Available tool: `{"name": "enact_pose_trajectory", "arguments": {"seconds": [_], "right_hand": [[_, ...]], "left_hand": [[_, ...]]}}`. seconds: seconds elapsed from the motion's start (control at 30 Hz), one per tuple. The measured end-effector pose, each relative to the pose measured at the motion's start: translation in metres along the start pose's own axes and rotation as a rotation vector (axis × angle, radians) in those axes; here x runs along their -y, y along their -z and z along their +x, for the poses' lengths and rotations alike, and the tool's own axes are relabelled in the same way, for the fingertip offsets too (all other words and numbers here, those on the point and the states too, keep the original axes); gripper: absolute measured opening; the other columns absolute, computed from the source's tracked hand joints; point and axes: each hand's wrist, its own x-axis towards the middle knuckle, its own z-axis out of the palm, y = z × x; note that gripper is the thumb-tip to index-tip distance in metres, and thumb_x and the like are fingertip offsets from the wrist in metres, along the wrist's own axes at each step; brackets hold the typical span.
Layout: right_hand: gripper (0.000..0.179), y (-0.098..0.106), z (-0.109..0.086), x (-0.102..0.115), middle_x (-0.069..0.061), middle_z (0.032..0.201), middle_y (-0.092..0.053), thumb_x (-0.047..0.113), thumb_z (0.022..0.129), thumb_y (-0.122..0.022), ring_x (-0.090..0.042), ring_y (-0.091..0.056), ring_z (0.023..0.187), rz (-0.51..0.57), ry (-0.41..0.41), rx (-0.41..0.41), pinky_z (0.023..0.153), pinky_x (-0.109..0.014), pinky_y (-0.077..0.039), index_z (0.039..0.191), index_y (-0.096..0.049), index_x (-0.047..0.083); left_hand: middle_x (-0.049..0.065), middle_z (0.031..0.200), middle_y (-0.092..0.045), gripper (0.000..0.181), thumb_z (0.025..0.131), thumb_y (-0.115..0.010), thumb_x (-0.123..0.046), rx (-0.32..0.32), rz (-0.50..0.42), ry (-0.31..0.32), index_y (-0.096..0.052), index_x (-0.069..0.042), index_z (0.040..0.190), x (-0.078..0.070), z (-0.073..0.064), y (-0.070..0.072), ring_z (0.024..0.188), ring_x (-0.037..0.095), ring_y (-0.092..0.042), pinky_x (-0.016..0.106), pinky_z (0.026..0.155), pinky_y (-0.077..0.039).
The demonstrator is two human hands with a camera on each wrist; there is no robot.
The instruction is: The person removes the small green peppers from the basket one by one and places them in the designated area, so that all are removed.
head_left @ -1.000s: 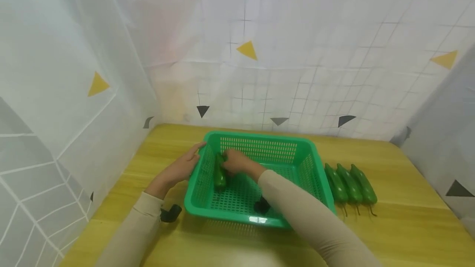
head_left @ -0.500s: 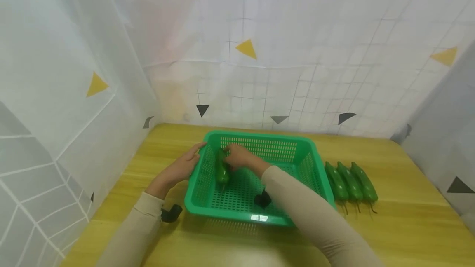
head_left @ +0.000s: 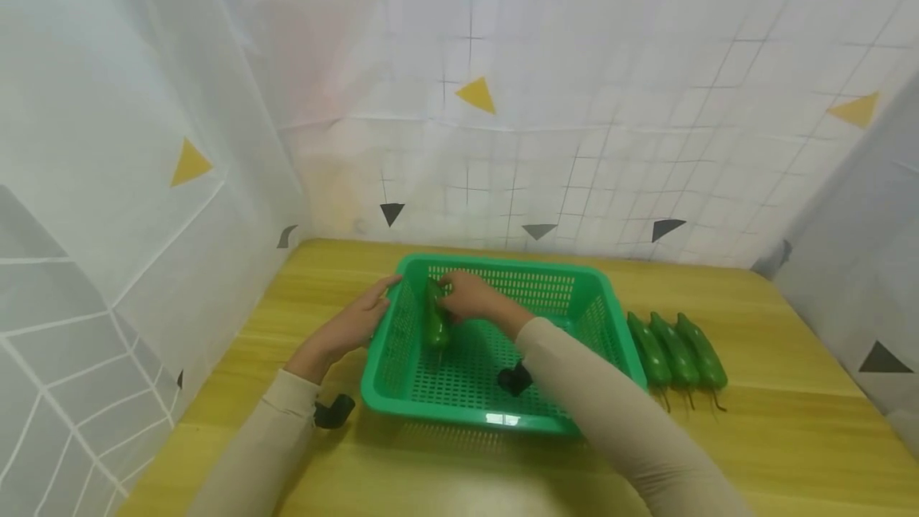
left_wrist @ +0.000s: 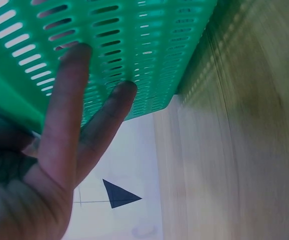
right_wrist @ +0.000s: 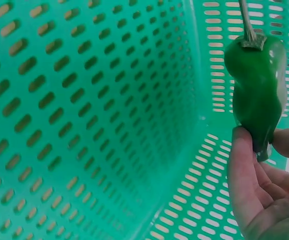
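Observation:
My right hand (head_left: pixel 470 297) pinches a long green pepper (head_left: pixel 435 321) inside the green plastic basket (head_left: pixel 467 423), close to its left wall. In the right wrist view, the fingertips and thumb hold the pepper (right_wrist: pixel 257 92) by its narrow tip, and its stem points away from the hand. My left hand (head_left: pixel 355 324) rests against the basket's left side near the rim. Two straight fingers (left_wrist: pixel 64 120) touch the perforated outer wall (left_wrist: pixel 154 60) in the left wrist view; its thumb is partly hidden there.
Three more green peppers (head_left: pixel 678 351) lie side by side on the wooden table (head_left: pixel 790 397), right of the basket. White patterned sheets (head_left: pixel 574 102) stand behind and on both sides. Black wrist-camera mounts (head_left: pixel 333 412) show at both wrists.
The right hand has lifted the pepper slightly and shifted it a little right and toward the basket's far wall. The left hand has stayed on the basket's left side.

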Motion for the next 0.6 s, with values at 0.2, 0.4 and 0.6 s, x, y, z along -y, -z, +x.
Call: {"name": "enact_pose_trajectory", "arguments": {"seconds": [0.2,0.4,0.6], "right_hand": [[0.049,0.009,-0.005,-0.005,-0.023,0.118,-0.066,0.009,0.100,-0.061,-0.021,-0.071,0.078,-0.006,0.025,-0.015,0.068,-0.033,-0.061,0.145,-0.049,-0.004],[0.050,0.023,-0.010,-0.016,-0.024,0.117,-0.066,0.008,0.097,-0.061,-0.023,-0.072,0.078,0.022,0.055,-0.047,0.067,-0.033,-0.061,0.145,-0.049,-0.005],[0.051,0.038,-0.019,-0.026,-0.023,0.114,-0.068,0.010,0.097,-0.060,-0.022,-0.072,0.077,-0.010,0.056,-0.064,0.070,-0.035,-0.061,0.145,-0.049,-0.004]], "left_hand": [[0.022,0.117,-0.053,0.049,0.113,-0.025,-0.019,-0.003,0.012,0.016,-0.018,-0.018,0.162,-0.002,0.000,-0.001,0.080,0.024,-0.064,0.041,0.072,-0.058],[0.021,0.113,-0.054,0.049,0.113,-0.026,-0.020,-0.012,0.012,0.021,-0.019,-0.018,0.162,-0.005,0.003,-0.001,0.078,0.023,-0.062,0.040,0.070,-0.057],[0.022,0.119,-0.050,0.050,0.113,-0.025,-0.020,-0.014,0.012,0.043,-0.017,-0.018,0.163,-0.005,0.004,-0.001,0.083,0.025,-0.061,0.040,0.072,-0.057]]}}
